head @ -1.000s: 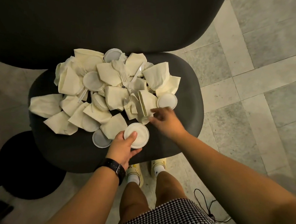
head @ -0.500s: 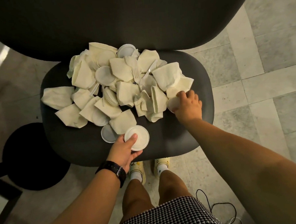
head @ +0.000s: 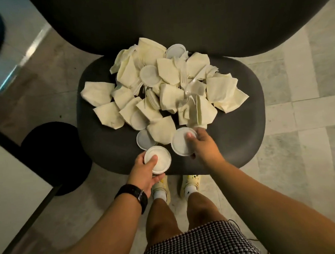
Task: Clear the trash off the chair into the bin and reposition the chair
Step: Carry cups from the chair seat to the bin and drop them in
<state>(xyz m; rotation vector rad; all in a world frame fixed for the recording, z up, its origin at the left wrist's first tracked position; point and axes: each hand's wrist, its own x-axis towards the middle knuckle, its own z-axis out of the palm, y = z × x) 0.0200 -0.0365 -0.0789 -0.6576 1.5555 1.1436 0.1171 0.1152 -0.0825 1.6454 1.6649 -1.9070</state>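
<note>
The person is standing at the front edge of a dark chair seat [head: 231,143] and is only beginning to clear it. The left hand [head: 145,171] is gripping a small white plastic lid [head: 158,159] with the thumb pressed on its top and the fingers curled beneath, holding it just over the front of the seat. The right hand [head: 202,147] is pinching a second, slightly larger white lid [head: 180,142], thumb on its face and fingers wrapped behind its rim, just beside the left one and touching the near edge of the heap. Nearly all the trash is lying where it is: a loose pile of cream paper napkins [head: 223,91] is spreading across the middle and back of the seat, with more round lids [head: 149,75] poking out between them, one lid [head: 144,139] lying flat near the front, and clear plastic forks [head: 187,81] tangled in the centre. A dark round shape [head: 53,156] is sitting on the floor to the left of the chair; whether it is the bin cannot be told from here. As a judgement, the task is at an early stage: two lids are in hand, nothing appears binned yet, the napkins, forks and remaining lids are all waiting, and moving the chair is still ahead.
</note>
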